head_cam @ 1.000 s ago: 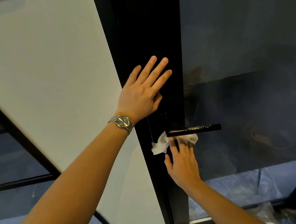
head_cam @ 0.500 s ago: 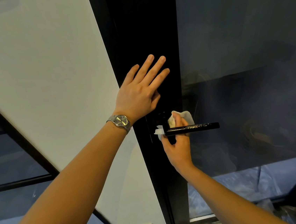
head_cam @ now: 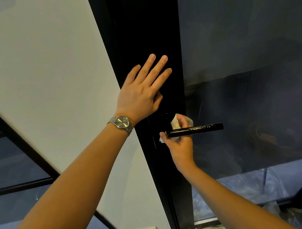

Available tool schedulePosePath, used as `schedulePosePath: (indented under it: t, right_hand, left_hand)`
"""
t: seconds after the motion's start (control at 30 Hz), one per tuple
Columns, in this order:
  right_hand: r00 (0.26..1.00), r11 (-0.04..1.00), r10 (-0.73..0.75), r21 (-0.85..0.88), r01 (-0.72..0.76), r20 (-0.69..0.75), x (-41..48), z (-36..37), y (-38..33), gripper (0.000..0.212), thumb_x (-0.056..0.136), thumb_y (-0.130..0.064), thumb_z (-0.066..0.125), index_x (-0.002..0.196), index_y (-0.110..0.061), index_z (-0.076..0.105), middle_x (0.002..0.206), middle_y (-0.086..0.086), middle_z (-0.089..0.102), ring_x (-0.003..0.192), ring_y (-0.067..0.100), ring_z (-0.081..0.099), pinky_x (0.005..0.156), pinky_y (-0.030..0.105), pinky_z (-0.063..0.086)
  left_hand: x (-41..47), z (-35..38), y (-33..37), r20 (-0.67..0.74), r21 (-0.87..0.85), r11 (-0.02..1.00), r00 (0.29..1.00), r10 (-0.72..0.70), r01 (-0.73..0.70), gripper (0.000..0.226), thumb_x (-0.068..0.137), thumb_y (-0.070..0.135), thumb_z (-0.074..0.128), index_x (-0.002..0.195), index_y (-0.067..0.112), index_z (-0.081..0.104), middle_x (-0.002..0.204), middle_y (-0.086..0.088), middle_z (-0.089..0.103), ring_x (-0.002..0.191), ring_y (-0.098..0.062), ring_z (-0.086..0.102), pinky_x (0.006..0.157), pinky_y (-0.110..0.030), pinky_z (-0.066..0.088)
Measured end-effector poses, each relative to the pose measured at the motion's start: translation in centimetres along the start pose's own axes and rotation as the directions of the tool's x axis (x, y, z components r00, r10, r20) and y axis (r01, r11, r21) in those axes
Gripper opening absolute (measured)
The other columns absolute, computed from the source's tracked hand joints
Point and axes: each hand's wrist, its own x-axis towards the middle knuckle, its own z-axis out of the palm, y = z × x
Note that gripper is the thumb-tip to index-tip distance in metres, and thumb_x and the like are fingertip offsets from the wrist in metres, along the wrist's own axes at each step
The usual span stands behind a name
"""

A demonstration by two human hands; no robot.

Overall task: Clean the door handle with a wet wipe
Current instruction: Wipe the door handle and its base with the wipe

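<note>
- Compared with a second earlier, I saw the right hand (head_cam: 180, 146) had risen from under the door handle (head_cam: 194, 130); its grip held the wet wipe (head_cam: 175, 124) bunched behind the handle's inner end.
- Left hand (head_cam: 140, 95) stayed flat on the black door frame (head_cam: 147, 30), grip wide, fingers straight.
- Counted: one handle, one wipe, one wristwatch (head_cam: 122, 122), two hands.

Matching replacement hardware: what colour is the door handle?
The door handle is glossy black, with pale glints along its top, seen best in the head view.
</note>
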Motion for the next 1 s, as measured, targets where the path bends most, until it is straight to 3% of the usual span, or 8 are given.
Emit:
schedulePosePath:
  t: [0.17,0.23,0.3,0.4,0.5,0.7,0.87,1.0]
  right_hand:
    - [0.998,0.992,0.065,0.102,-0.068,0.027,0.1,-0.3,-0.3,0.058,0.078,0.004,0.070,0.126,-0.017,0.047,0.128,0.006,0.045,0.120,0.016,0.048,0.092,0.020,0.051]
    - [0.985,0.975,0.172,0.138,-0.175,0.028,-0.4,-0.3,-0.1,0.044,0.082,0.003,0.066,0.118,-0.018,0.051,0.118,0.007,0.055,0.114,0.017,0.054,0.089,0.019,0.051]
    - [0.974,0.974,0.225,0.006,-0.225,0.026,-0.8,-0.7,-0.1,0.032,0.088,-0.002,0.060,0.116,-0.017,0.053,0.105,-0.001,0.057,0.108,0.015,0.055,0.083,0.013,0.046]
    - [0.978,0.888,0.112,-0.459,-0.020,0.174,-0.9,-1.5,0.4,0.025,0.094,-0.009,0.052,0.118,-0.007,0.054,0.107,0.005,0.059,0.096,0.020,0.061,0.075,0.015,0.051]
    - [0.917,0.593,-0.006,-0.737,0.324,0.399,-1.4,-2.1,1.5,0.038,0.094,-0.012,0.049,0.132,-0.012,0.050,0.135,0.009,0.048,0.108,0.024,0.058,0.091,0.030,0.050]
    - [0.942,0.579,-0.116,-0.749,0.323,0.316,-2.0,-4.4,3.4,0.059,0.094,-0.053,0.024,0.129,-0.015,0.053,0.128,0.009,0.057,0.119,0.028,0.055,0.094,0.038,0.052]
    - [0.939,0.484,-0.201,-0.805,0.343,0.279,0.4,-3.7,1.4,0.025,0.088,-0.027,0.052,0.096,-0.006,0.064,0.102,0.016,0.066,0.090,0.033,0.064,0.069,0.027,0.046]
    - [0.947,0.509,-0.118,-0.801,0.317,0.300,-1.1,-3.6,2.6,0.038,0.094,-0.036,0.045,0.113,-0.007,0.060,0.122,0.010,0.058,0.112,0.030,0.056,0.086,0.030,0.046]
  left_hand:
    - [0.1,0.0,0.1,0.008,-0.004,1.000,1.000,-0.005,0.005,0.055,0.086,0.040,0.046,0.138,0.023,0.038,0.148,-0.004,0.035,0.138,-0.026,0.030,0.109,-0.037,0.023]
    - [0.1,0.0,0.1,0.015,-0.008,1.000,1.000,-0.002,0.002,0.055,0.086,0.038,0.045,0.138,0.023,0.037,0.149,-0.004,0.034,0.138,-0.026,0.028,0.109,-0.036,0.020]
    - [0.0,0.0,0.1,0.019,-0.004,1.000,1.000,0.000,0.000,0.056,0.086,0.037,0.046,0.138,0.023,0.037,0.149,-0.004,0.034,0.138,-0.026,0.028,0.109,-0.037,0.021]
    - [0.0,-0.1,0.1,0.024,-0.007,1.000,1.000,-0.001,0.001,0.057,0.085,0.037,0.048,0.138,0.023,0.037,0.149,-0.004,0.034,0.138,-0.026,0.028,0.109,-0.038,0.025]
    - [0.0,-0.1,-0.1,0.025,-0.012,1.000,1.000,0.002,-0.001,0.058,0.084,0.037,0.051,0.139,0.023,0.036,0.149,-0.004,0.033,0.138,-0.026,0.028,0.109,-0.038,0.025]
    - [0.0,0.0,0.0,0.011,-0.009,1.000,1.000,0.002,-0.001,0.056,0.085,0.038,0.050,0.138,0.022,0.039,0.148,-0.004,0.036,0.137,-0.026,0.030,0.109,-0.037,0.024]
    - [0.0,0.1,-0.1,0.008,0.001,1.000,1.000,0.004,-0.004,0.056,0.085,0.038,0.049,0.138,0.022,0.038,0.148,-0.004,0.035,0.138,-0.026,0.029,0.109,-0.036,0.020]
    - [0.0,0.1,0.1,0.007,-0.006,1.000,1.000,0.000,0.000,0.056,0.085,0.039,0.048,0.137,0.022,0.039,0.148,-0.004,0.036,0.137,-0.026,0.030,0.109,-0.037,0.024]
